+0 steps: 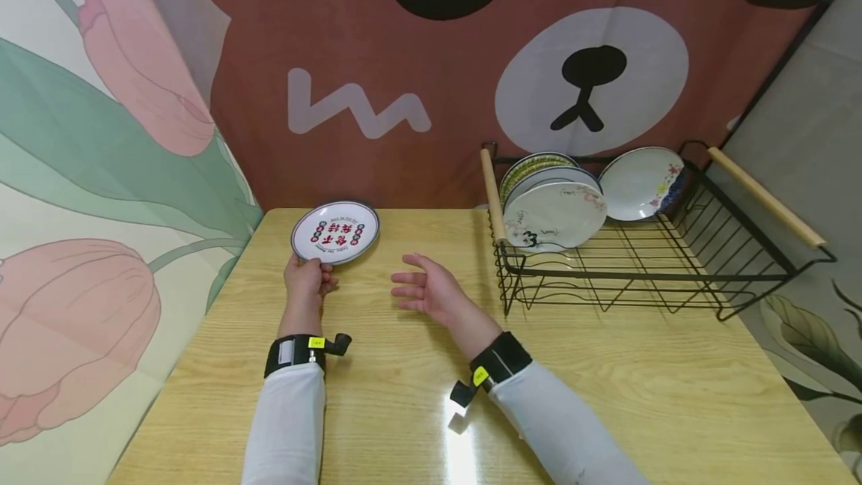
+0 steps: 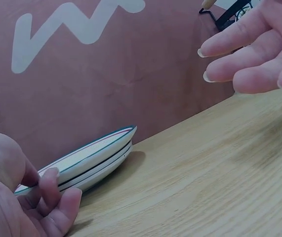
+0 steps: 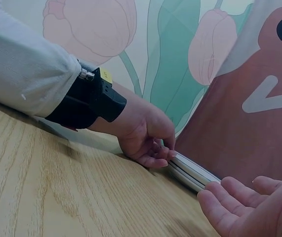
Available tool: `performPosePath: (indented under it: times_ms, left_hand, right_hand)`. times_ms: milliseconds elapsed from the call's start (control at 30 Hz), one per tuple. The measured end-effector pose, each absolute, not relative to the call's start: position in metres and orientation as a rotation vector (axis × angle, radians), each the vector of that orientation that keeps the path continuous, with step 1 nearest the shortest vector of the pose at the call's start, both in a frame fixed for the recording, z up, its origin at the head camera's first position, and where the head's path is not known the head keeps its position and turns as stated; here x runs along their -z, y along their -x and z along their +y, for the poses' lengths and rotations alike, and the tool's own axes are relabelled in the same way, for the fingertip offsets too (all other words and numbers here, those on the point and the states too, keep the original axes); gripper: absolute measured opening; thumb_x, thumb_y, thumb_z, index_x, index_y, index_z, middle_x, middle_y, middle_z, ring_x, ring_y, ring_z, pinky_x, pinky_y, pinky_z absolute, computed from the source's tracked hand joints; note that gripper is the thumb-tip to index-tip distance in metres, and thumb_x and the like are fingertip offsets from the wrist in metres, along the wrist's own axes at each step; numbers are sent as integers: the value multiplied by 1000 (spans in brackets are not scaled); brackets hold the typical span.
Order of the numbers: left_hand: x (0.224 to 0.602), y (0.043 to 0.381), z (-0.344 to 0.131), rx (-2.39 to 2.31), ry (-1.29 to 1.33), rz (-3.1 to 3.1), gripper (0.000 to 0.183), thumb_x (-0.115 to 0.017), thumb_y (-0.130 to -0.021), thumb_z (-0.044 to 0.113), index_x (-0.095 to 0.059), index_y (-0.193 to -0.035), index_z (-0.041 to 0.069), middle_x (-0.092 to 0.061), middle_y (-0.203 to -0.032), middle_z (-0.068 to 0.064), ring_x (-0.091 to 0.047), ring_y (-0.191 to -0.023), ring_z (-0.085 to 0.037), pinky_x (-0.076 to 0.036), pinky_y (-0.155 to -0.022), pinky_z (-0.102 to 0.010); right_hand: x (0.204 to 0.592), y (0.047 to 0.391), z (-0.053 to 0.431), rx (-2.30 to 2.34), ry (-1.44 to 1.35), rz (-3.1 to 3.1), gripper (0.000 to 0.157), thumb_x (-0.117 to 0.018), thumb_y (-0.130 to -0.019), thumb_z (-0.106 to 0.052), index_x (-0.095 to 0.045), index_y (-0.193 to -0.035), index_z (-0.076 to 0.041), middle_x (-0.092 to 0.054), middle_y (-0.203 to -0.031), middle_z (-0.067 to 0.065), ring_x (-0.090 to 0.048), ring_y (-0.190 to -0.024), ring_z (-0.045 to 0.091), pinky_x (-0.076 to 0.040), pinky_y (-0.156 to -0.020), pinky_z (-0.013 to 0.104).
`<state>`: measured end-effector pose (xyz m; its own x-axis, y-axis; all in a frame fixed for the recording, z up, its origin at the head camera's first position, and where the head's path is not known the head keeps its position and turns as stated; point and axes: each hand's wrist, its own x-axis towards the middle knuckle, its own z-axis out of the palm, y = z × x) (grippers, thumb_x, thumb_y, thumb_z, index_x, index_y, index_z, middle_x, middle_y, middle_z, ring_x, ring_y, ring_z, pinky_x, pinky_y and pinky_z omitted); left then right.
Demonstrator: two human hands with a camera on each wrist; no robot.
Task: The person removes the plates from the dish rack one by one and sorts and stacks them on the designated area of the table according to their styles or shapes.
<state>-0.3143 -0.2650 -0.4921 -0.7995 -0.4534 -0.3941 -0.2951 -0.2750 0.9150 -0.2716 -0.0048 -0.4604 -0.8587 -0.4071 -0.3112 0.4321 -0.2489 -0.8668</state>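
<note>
At the table's back left, a white plate (image 1: 335, 232) with a dark rim and red and green lettering lies on top of a small stack. The left wrist view shows the stacked plates (image 2: 99, 157) edge-on, one rim above another. My left hand (image 1: 306, 279) pinches the near rim of the top plate, thumb above and fingers curled at the edge. To the right of the stack, my right hand (image 1: 434, 292) is held over the table with fingers spread loosely and nothing in it. In the right wrist view its fingers overlap the stack's right end.
A black wire dish rack (image 1: 626, 275) with wooden handles stands on the right of the wooden table (image 1: 404, 395). Several plates lean in it, among them a white oval plate (image 1: 555, 217) and a flowered plate (image 1: 640, 184). A printed brown cloth (image 1: 364, 163) hangs behind the table.
</note>
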Motion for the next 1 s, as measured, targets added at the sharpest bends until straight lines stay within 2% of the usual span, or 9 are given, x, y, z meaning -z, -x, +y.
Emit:
performPosePath:
  times_ms: [300, 467, 633, 733, 867, 1000]
  left_hand:
    - [487, 311, -268, 2303, -998, -1800, 66, -41, -108, 18, -15, -166, 32, -71, -84, -1, -70, -70, -13, -64, -72, -31]
    - [484, 312, -270, 2318, -1015, -1813, 60, -39, -109, 28, -19, -165, 31, -74, -89, -2, -76, -79, -16, -64, -78, -33]
    - [481, 312, -270, 2342, -1011, -1822, 58, -40, -109, 35, -23, -164, 30, -77, -97, -6, -78, -85, -19, -64, -78, -34]
    - [480, 312, -270, 2350, -1004, -1840, 57, -39, -109, 37, -24, -163, 30, -78, -101, -6, -79, -86, -19, -64, -77, -34]
    - [481, 312, -270, 2343, -977, -1877, 57, -39, -108, 38, -23, -162, 32, -77, -105, -7, -79, -89, -20, -64, -77, -35]
    - [481, 311, -267, 2306, -933, -1909, 59, -41, -108, 36, -20, -163, 35, -77, -101, -8, -79, -89, -24, -64, -72, -36]
  right_hand:
    - [461, 269, -7, 2120, -30, 1502, 56, -41, -108, -43, -41, -156, -13, -49, -153, 28, -54, -137, 47, -45, -113, 58]
    - [462, 269, -8, 2110, -24, 1508, 58, -44, -107, -39, -38, -158, -13, -49, -153, 29, -54, -136, 48, -47, -112, 58]
    - [457, 268, -10, 2106, 39, 1534, 54, -44, -107, -38, -41, -156, -14, -50, -151, 29, -57, -133, 47, -46, -112, 59]
    - [450, 266, -11, 2100, 68, 1553, 51, -46, -107, -38, -46, -153, -16, -57, -147, 26, -62, -128, 43, -46, -112, 59]
    - [436, 261, -10, 2092, 121, 1575, 48, -48, -107, -37, -50, -150, -17, -63, -142, 22, -68, -121, 37, -53, -106, 54]
    - [413, 255, -5, 2065, 245, 1592, 47, -48, -107, -35, -49, -150, -16, -58, -145, 26, -71, -113, 29, -59, -96, 44]
